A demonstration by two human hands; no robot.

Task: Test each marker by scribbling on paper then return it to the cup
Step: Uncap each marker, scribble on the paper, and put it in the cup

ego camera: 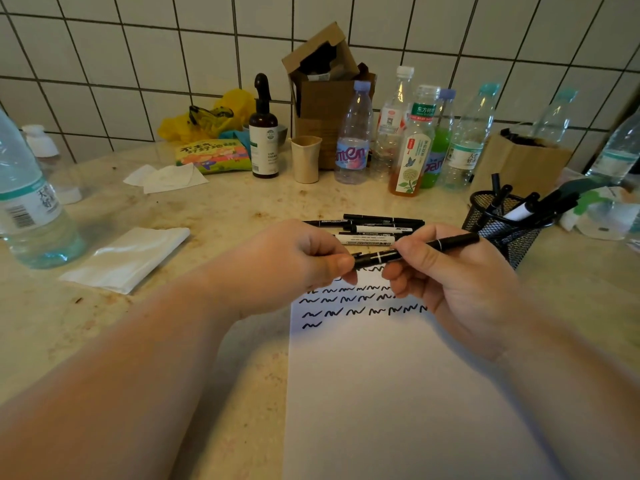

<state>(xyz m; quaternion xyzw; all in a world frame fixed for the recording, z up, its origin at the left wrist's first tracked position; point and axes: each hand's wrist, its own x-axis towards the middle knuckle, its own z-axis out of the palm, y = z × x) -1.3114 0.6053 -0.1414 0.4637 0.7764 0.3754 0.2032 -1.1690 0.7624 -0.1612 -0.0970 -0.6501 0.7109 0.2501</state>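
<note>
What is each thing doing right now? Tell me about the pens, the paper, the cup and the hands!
Black marker: held level above the paper, gripped at both ends.
Left hand: pinches the marker's cap end.
Right hand: grips the marker's barrel.
Paper: flat, rows of black scribbles at the top.
Loose markers: lying capped beyond the paper.
Mesh cup: upright, holding several markers.

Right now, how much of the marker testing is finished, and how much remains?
Done: the paper carries several rows of black scribbles, and some markers stand in the mesh cup. In hand: the left hand and right hand both hold one black marker above the paper, apparently at its cap. Left: a loose group of markers lies on the counter beside the cup, not in it.
</note>
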